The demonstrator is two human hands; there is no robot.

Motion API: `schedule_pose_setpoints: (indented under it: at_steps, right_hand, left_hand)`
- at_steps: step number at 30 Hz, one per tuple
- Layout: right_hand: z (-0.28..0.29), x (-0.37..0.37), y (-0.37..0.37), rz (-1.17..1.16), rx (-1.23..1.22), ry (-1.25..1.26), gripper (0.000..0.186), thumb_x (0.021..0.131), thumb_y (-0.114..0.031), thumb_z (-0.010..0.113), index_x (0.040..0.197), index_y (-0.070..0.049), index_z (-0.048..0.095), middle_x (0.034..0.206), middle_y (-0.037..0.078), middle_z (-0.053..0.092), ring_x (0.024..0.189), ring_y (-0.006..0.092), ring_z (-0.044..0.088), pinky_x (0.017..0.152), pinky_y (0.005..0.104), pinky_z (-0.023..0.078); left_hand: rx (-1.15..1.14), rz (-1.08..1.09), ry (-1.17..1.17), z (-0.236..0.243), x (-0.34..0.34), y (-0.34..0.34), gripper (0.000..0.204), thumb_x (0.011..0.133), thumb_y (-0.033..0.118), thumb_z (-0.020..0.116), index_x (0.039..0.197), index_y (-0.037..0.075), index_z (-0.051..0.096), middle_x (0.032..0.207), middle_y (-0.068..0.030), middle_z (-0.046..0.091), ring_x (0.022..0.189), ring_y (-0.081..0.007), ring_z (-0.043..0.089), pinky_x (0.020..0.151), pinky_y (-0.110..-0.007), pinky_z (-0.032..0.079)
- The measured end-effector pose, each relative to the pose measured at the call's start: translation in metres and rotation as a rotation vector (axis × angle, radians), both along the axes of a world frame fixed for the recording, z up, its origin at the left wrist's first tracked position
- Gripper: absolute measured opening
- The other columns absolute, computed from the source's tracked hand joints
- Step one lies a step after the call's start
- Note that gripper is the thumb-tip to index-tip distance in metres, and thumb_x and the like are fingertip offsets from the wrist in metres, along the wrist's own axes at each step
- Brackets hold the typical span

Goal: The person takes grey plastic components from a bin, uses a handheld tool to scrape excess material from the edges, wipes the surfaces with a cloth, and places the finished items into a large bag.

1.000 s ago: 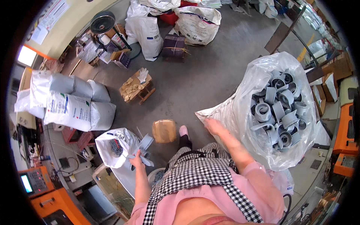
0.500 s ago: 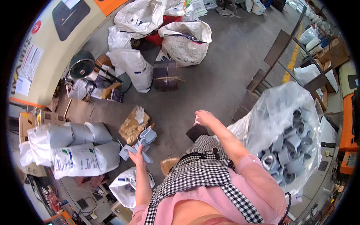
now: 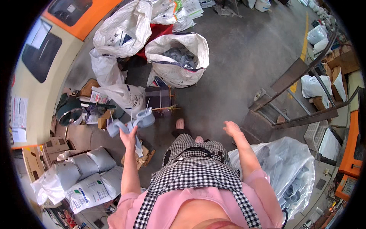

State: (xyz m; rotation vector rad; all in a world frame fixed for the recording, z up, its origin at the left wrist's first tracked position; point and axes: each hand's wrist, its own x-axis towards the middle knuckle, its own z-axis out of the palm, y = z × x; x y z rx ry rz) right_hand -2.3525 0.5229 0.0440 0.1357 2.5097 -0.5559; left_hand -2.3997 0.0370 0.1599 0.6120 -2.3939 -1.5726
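My left hand (image 3: 129, 136) is raised in front of me and grips a bundle of grey plastic pipe fittings (image 3: 134, 123), with thin white ties sticking up from them. My right hand (image 3: 231, 128) is held out to the right with its fingers spread, holding nothing. Behind it, low on the right, stands a big clear plastic bag of grey fittings (image 3: 290, 176). Ahead on the concrete floor sits an open white sack (image 3: 179, 58) with more grey fittings inside.
Stacked white filled sacks (image 3: 78, 177) lie at the lower left beside a small wooden pallet (image 3: 142, 158). A dark box (image 3: 159, 100), a fan (image 3: 69, 111) and cardboard clutter stand ahead on the left. A metal ramp frame (image 3: 289, 103) lies to the right.
The view has swung left, from the clear bag toward the white sack. My left hand kept the fittings and lifted them; my right hand let go of the clear bag's edge and spread.
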Motion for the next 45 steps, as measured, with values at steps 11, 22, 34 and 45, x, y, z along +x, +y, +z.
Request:
schedule_pose_setpoints:
  at_steps: [11,22,34,45]
  right_hand:
    - [-0.086,0.005,0.042,-0.610,-0.037,-0.268,0.033,0.077,-0.022,0.064,0.103,-0.002,0.058,0.092,0.018,0.064,0.088,0.0288,0.062,0.080,0.0372,0.047]
    - [-0.025,-0.160,0.028,-0.924,-0.287,-0.174,0.033,0.079,-0.017,0.061,0.109,-0.005,0.056,0.084,0.015,0.065,0.077,0.0253,0.063,0.073,0.0337,0.048]
    - [-0.031,-0.227,0.041,-0.607,-0.150,-0.248,0.032,0.080,-0.017,0.061,0.108,-0.004,0.057,0.080,0.012,0.065,0.074,0.0208,0.063,0.071,0.0312,0.049]
    - [-0.014,-0.230,0.038,-0.842,-0.182,-0.161,0.029,0.081,-0.015,0.059,0.108,-0.004,0.056,0.077,0.010,0.065,0.071,0.0185,0.064,0.069,0.0308,0.049]
  left_hand:
    - [-0.477,-0.553,0.100,-0.019,-0.433,0.111,0.054,0.067,0.016,0.076,0.110,-0.002,0.047,0.096,-0.0196,0.062,0.088,-0.0336,0.062,0.074,-0.038,0.047]
    - [-0.833,-0.779,-0.739,-0.228,-0.565,0.131,0.069,0.067,0.022,0.074,0.121,0.006,0.034,0.110,-0.0227,0.056,0.104,-0.0388,0.053,0.085,-0.046,0.045]
    - [-0.784,-0.749,-0.953,-0.196,-0.544,0.064,0.066,0.065,0.020,0.074,0.118,0.004,0.039,0.104,-0.0228,0.059,0.101,-0.0375,0.056,0.085,-0.044,0.045]
    - [-0.759,-0.921,-0.610,-0.203,-0.624,0.148,0.081,0.062,0.032,0.076,0.126,0.008,0.033,0.110,-0.0223,0.055,0.102,-0.0374,0.053,0.086,-0.044,0.044]
